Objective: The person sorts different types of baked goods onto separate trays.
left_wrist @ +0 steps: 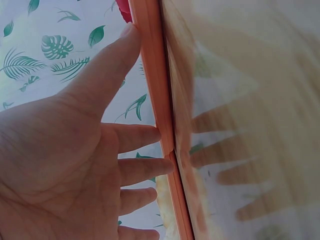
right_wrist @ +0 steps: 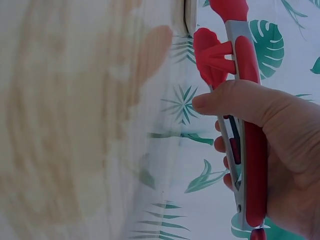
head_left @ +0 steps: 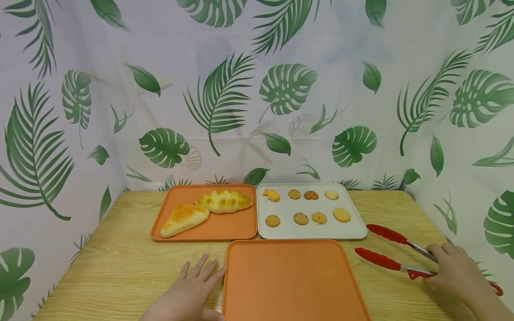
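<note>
Left hand (head_left: pixel 188 290) flat beside orange tray (head_left: pixel 293 285); right hand (head_left: pixel 455 269) grips tongs (head_left: pixel 395 254).

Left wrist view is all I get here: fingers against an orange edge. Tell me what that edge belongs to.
Observer: It is the near orange tray, bare; the left hand lies flat on the table with its fingertips at the tray's left rim.
Operator: Report the other hand.
Observer: The right hand grips red-tipped tongs, their arms spread, right of that tray.
Operator: Say what lies beyond the tray.
Observer: A far orange tray with two breads, and beside it a white tray with eight cookies.
</note>
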`<state>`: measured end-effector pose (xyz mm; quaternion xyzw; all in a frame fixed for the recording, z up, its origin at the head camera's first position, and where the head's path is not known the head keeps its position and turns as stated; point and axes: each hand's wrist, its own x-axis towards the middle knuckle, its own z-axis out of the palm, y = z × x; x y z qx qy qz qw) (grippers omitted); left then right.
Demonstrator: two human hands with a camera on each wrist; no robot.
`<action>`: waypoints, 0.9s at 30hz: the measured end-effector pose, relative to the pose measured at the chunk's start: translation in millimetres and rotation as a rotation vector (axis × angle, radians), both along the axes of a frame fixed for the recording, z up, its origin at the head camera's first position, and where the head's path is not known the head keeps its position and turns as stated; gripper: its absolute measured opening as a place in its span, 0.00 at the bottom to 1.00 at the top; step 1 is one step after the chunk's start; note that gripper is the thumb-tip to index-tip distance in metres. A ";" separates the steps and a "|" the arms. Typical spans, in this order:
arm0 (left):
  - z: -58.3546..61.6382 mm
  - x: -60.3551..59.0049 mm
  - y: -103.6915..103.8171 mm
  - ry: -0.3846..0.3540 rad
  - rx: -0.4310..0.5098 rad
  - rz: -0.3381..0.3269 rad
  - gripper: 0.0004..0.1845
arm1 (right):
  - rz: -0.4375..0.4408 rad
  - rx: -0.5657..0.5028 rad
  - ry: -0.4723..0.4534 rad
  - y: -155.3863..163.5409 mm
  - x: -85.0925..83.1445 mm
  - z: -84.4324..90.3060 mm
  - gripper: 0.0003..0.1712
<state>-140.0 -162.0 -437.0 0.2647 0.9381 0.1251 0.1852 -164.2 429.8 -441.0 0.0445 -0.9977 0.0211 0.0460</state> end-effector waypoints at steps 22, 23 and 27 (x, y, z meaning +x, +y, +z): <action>-3.9 -0.8 -0.5 0.024 -0.004 -0.013 0.53 | -0.043 -0.044 -0.245 17.6 -12.4 -14.1 0.56; -3.6 -0.9 -0.4 0.023 -0.007 -0.011 0.53 | -0.038 -0.046 -0.247 17.8 -12.2 -14.0 0.56; -2.4 -0.8 0.5 0.013 -0.019 0.000 0.53 | -0.020 -0.052 -0.253 14.3 -9.1 -10.7 0.54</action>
